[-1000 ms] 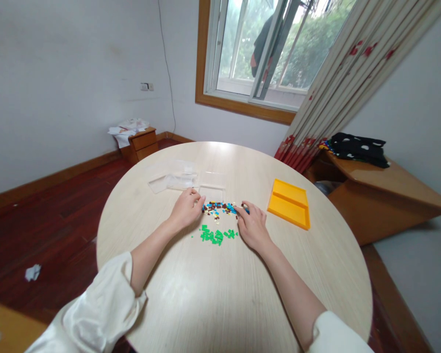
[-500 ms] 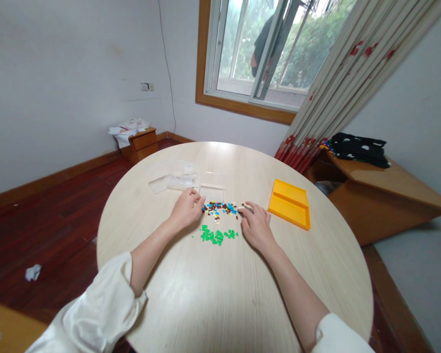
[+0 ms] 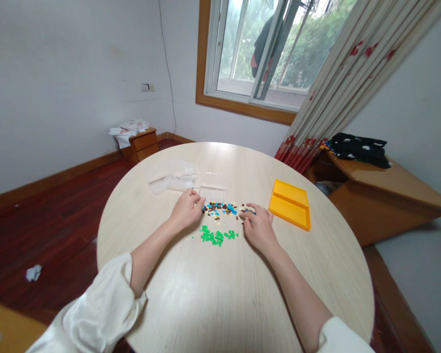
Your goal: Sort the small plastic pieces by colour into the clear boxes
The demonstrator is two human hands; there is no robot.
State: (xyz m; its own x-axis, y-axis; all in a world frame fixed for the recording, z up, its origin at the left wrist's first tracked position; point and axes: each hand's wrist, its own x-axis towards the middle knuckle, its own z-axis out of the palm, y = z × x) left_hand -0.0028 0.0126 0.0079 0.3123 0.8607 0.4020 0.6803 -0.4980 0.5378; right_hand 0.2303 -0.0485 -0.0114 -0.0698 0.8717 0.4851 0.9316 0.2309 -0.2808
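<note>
A loose spread of small brown, blue, yellow and cream building bricks (image 3: 216, 207) lies mid-table. Closer to me is a separate heap of green bricks (image 3: 216, 237). My left hand (image 3: 188, 208) rests at the left edge of the mixed bricks, its fingers bent and apart; no brick can be seen in them. At the right edge, my right hand (image 3: 259, 224) lies low over the table with fingers spread. A few brown and blue bricks show around and under its fingertips.
A yellow two-compartment tray (image 3: 290, 204) is on the right of the round table (image 3: 213, 294). Beyond the bricks sit a clear plastic box (image 3: 212, 192) and clear plastic packaging (image 3: 172, 181). A wooden cabinet (image 3: 400, 186) with dark cloth on it stands at the right.
My right hand has shifted slightly right and toward me, and more brown and blue bricks now show by its fingers. My left hand stays nearly still.
</note>
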